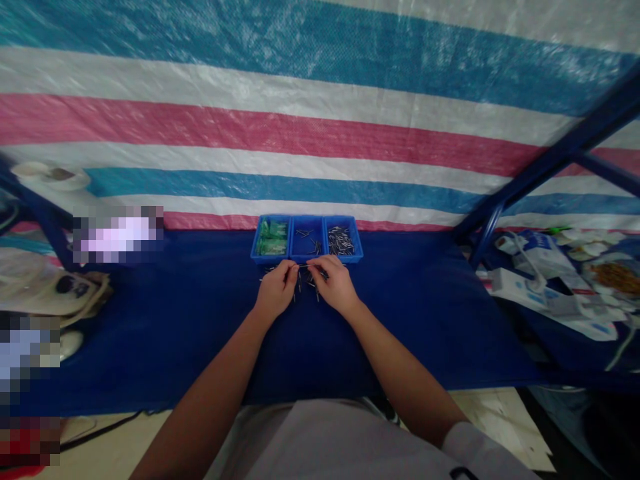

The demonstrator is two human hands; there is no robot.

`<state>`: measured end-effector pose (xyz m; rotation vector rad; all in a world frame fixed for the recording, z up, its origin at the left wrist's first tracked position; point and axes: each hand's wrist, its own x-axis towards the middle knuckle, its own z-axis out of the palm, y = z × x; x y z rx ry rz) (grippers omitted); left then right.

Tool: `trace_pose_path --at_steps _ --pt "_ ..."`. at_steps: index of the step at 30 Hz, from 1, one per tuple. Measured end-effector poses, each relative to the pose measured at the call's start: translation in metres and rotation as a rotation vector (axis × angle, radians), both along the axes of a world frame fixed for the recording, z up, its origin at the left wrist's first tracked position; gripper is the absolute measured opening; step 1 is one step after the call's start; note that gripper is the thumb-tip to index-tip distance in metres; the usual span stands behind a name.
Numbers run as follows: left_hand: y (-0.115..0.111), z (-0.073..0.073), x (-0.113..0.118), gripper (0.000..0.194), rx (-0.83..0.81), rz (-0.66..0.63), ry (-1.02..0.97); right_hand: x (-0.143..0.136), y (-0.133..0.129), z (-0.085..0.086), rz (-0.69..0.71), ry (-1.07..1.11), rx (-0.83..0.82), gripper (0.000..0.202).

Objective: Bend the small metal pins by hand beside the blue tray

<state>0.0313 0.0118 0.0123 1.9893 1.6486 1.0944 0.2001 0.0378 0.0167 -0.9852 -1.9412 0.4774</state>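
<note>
Hands at the bins

Left hand (278, 287), right hand (334, 283): fingertips pinched on a thin rod (303, 266) between them, just before the blue bins (307, 259). Loose rods (296, 291) beneath, on blue table (200, 320). Right bin: metal pieces (340, 241).

Thin rod (303, 266) between hands (337, 288): details too small.
</note>
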Motion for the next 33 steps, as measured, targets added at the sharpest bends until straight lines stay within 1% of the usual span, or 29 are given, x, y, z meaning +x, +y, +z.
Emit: trace_pose_path --at_steps 7,16,23,27,33 --pt "0.0012 -0.0056 0.0003 0.024 0.032 0.012 -0.056 0.0005 0.0002 0.0027 -0.032 -0.02 -0.007 0.014" --pt "0.0022 -0.0076 0.0001 0.02 0.082 0.029 -0.04 0.0011 0.0004 0.0021 -0.035 -0.033 0.007 0.015" --pt "0.0018 -0.0046 0.0003 0.019 0.061 0.036 -0.033 0.0018 0.0008 0.0002 -0.041 -0.048 -0.015 0.016" --pt "0.0007 -0.0029 0.0001 0.019 0.038 0.042 -0.041 0.0006 0.0001 0.001 -0.039 -0.039 -0.001 0.016" --pt "0.0008 -0.0047 -0.001 0.019 0.016 0.029 -0.035 0.0005 0.0002 0.0007 -0.035 -0.026 0.022 0.016"
